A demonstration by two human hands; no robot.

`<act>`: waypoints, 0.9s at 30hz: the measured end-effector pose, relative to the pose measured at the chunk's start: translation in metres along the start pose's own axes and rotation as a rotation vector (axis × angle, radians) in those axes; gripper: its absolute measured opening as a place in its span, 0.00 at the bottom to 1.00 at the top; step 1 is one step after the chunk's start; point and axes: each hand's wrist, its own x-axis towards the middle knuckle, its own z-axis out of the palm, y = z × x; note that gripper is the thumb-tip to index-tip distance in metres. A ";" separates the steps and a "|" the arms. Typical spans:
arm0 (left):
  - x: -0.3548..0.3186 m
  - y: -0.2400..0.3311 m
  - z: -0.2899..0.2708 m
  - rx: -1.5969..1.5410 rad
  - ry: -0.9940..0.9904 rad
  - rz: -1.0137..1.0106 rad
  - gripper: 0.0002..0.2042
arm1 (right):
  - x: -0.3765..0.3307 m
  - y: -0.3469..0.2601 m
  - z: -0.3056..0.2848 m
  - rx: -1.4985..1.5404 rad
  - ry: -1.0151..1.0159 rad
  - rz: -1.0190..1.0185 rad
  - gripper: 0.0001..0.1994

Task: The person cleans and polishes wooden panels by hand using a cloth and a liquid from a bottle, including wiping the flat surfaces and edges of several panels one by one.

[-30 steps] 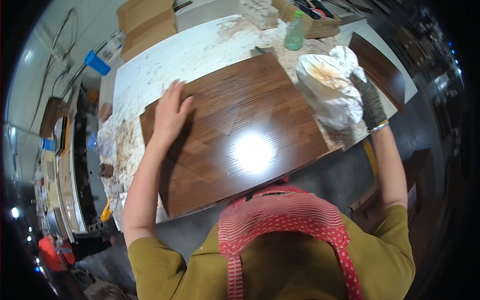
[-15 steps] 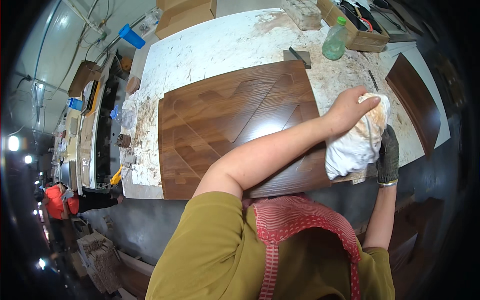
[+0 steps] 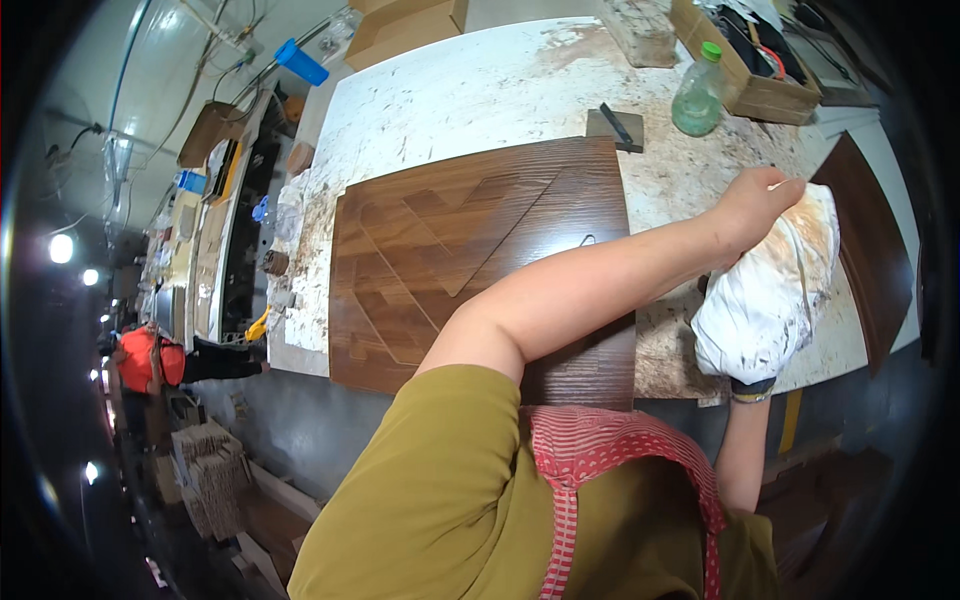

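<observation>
Head view: your bare left arm (image 3: 600, 285) is reaching across a smeared white tabletop (image 3: 450, 100), over the grooved brown panel (image 3: 480, 240).
Left hand: your left hand (image 3: 752, 212) is pinching the upper edge of the white cloth (image 3: 765, 305) between thumb and fingers.
Right hand: your gloved right hand (image 3: 752, 386) is mostly hiding behind the cloth, its dark cuff showing; I cannot tell whether it is spread or gripping.
Cloth: it is hanging bunched and brown-stained near the tabletop's right front corner.
Panel: it is lying flat, reaching the tabletop's front edge, left of the cloth.
Right edge: a curved brown panel (image 3: 878, 250) is lying there.
Far right corner: a wooden box (image 3: 765, 103) is standing there, a green-capped bottle (image 3: 697, 104) just beside it.
</observation>
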 end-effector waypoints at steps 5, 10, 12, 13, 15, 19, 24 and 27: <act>0.033 -0.047 -0.042 0.755 -0.036 0.188 0.17 | -0.007 0.005 0.006 -0.538 0.033 -0.261 0.18; 0.102 -0.025 -0.138 0.751 0.501 0.242 0.39 | -0.006 -0.003 -0.005 -0.557 0.048 -0.323 0.28; 0.121 -0.039 -0.160 0.933 0.482 0.201 0.49 | -0.007 0.001 -0.014 -0.694 0.096 -0.271 0.29; 0.138 -0.047 -0.164 0.912 0.436 0.282 0.51 | -0.007 0.004 -0.018 -0.185 0.082 -0.097 0.25; 0.165 -0.061 -0.174 0.868 0.352 0.438 0.55 | -0.009 0.012 -0.025 0.325 0.035 0.072 0.21; 0.194 -0.070 -0.176 0.554 0.427 0.065 0.38 | -0.012 0.020 -0.037 0.647 -0.094 0.136 0.19; 0.147 -0.034 -0.138 1.234 0.239 0.376 0.22 | -0.009 -0.008 -0.042 0.690 -0.051 0.208 0.21; 0.090 -0.001 -0.104 1.457 -0.114 0.734 0.21 | 0.001 -0.032 -0.030 0.451 0.124 0.173 0.22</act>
